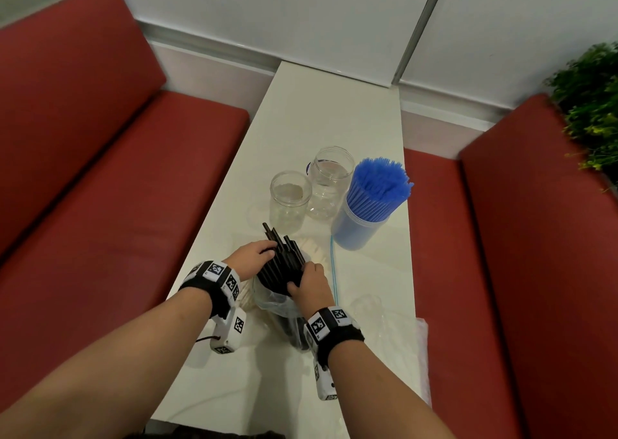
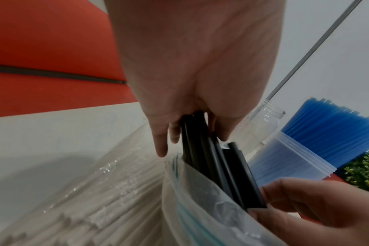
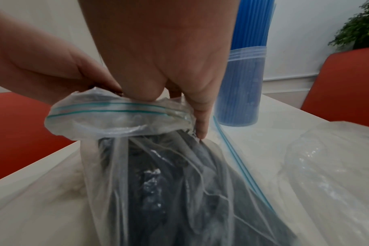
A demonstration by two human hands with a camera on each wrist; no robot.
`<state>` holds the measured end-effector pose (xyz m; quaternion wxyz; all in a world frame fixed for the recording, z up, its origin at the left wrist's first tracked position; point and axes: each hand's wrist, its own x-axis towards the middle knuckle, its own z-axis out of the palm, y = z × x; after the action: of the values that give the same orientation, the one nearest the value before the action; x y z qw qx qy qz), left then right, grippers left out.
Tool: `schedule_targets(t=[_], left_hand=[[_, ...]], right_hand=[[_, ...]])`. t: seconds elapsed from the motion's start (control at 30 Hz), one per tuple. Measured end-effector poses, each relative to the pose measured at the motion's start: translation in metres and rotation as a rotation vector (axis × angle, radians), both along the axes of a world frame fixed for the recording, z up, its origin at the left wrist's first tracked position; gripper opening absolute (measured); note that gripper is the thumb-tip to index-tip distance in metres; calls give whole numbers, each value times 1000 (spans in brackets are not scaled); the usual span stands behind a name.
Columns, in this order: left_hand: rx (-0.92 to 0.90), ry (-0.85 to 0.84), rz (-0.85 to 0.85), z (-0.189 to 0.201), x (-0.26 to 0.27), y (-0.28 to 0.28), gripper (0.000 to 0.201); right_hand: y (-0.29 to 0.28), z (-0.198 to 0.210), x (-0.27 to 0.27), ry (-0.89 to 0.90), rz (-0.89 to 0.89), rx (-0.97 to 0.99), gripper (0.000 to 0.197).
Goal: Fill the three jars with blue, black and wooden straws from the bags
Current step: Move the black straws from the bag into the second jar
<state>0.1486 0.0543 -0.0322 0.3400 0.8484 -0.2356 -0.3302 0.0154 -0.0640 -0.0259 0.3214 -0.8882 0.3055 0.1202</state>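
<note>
A bundle of black straws sticks halfway out of a clear zip bag near the table's front. My left hand grips the bundle's upper part; the left wrist view shows its fingers curled round the black straws. My right hand pinches the bag's rim, with the rest of the black straws inside. Two empty clear jars stand beyond. A third jar to their right is packed with blue straws. A bag of wooden straws lies flat under my hands.
The narrow white table runs between two red benches. An empty crumpled clear bag lies at the front right, and a blue zip strip trails beside my right hand. A green plant stands at the far right.
</note>
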Motion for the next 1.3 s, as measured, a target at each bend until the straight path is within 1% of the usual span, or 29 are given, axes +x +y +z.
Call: schedule_targets(t=[0.07,0.17,0.23,0.3,0.4,0.47,0.6,0.7,0.8,0.9,0.93,1.0,1.03,1.07,1.13,1.17,1.2,1.23,1.3], left_hand=[[-2,-7,4,2,-1,3,40],[-43,12,19,6,-1,3,38],[-109,73,69,8,-1,3,36],[-172,117,121,9,-1,3,34],[-197,119,161,11,-1,4,34],[-206,116,175,11,-1,4,34],[-207,100,170,14,-3,6,35],[-190,89,164,14,-4,8,34],[-184,91,174,13,-5,7,31],[-168,74,172,17,-4,3,31],[-163,64,161,19,-4,2,30],[-160,41,149,24,-5,-2,29],[-160,9,153,27,-7,-3,28],[-166,-47,172,30,-8,-4,28],[-218,-189,247,38,-11,-7,28],[-263,-237,289,43,-12,-8,27],[-315,-241,324,47,-13,-11,26],[-381,-190,357,50,-13,-13,25],[-523,23,424,56,-14,-20,25]], right_hand=[[1,3,4,25,27,-36,36],[1,7,5,74,68,-106,35],[1,9,7,89,80,-162,36],[1,10,8,65,99,-187,40],[3,8,7,-3,139,-191,40],[8,4,4,8,119,-208,38],[14,-6,0,136,80,-258,45],[11,-7,3,124,74,-245,42],[5,-2,5,42,35,-185,42],[1,8,6,-103,31,-167,40],[-1,11,6,-171,22,-122,37],[-5,19,4,-308,-59,118,25],[-6,24,2,-343,-93,243,21],[-7,29,1,-372,-113,322,18],[-11,40,1,-438,-125,371,16],[-14,47,2,-475,-131,387,16],[-17,56,5,-517,-140,404,18],[-20,66,8,-561,-154,424,20],[-27,88,15,-651,-182,482,22]])
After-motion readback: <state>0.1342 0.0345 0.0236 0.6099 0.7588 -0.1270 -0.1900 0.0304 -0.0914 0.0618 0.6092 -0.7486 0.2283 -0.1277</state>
